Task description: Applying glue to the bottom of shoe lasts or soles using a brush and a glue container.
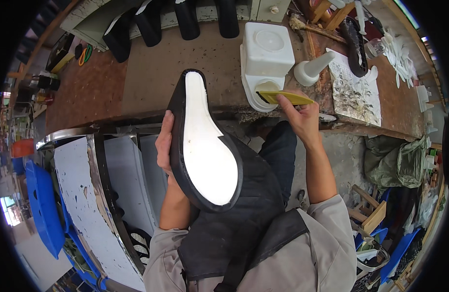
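Observation:
My left hand (165, 142) grips a black wedge shoe sole (238, 160) along its left side; the sole tilts upright with its white inner face (205, 151) toward me. Between the thumb and fingers of my right hand (302, 116) is a flat yellow glue brush (295, 99). Its dark bristle end is at the round opening of a white plastic glue container (268, 51), near the front edge of the workbench. How far the bristles reach inside cannot be made out.
Several more black wedge soles (188, 22) stand along the back of the workbench (151, 87). Right of the container are a white cone-shaped nozzle (314, 69), a stained paper sheet (353, 92) and a dark shoe sole (355, 46). Metal-edged trays (73, 170) stand at my left.

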The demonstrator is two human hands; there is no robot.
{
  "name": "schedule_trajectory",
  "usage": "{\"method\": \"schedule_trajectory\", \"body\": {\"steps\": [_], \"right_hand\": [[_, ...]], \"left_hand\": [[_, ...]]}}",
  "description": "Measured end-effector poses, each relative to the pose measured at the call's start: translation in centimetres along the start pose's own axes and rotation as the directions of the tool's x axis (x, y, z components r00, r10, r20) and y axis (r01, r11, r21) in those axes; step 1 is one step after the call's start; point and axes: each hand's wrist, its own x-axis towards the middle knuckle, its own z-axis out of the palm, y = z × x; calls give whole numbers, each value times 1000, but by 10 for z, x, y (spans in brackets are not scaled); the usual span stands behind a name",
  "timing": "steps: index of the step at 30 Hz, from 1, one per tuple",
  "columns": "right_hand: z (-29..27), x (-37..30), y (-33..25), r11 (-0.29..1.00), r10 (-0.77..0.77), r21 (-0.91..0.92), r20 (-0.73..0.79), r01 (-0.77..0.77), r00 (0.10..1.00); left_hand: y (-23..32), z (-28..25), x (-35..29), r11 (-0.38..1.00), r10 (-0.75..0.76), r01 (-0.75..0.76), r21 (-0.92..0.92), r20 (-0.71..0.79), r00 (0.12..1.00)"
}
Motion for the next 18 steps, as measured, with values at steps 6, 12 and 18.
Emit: {"method": "schedule_trajectory", "body": {"steps": [6, 12, 18], "right_hand": [[9, 6, 9, 983, 114, 135, 71, -122, 991], [-3, 8, 1, 834, 399, 347, 155, -428, 904], [-21, -12, -100, 668, 209, 707, 120, -231, 971]], "left_hand": [[-24, 3, -4, 989, 19, -32, 148, 84, 996], [-30, 9, -10, 994, 45, -45, 104, 6, 999], [2, -4, 2, 938, -307, 333, -100, 212, 928]]}}
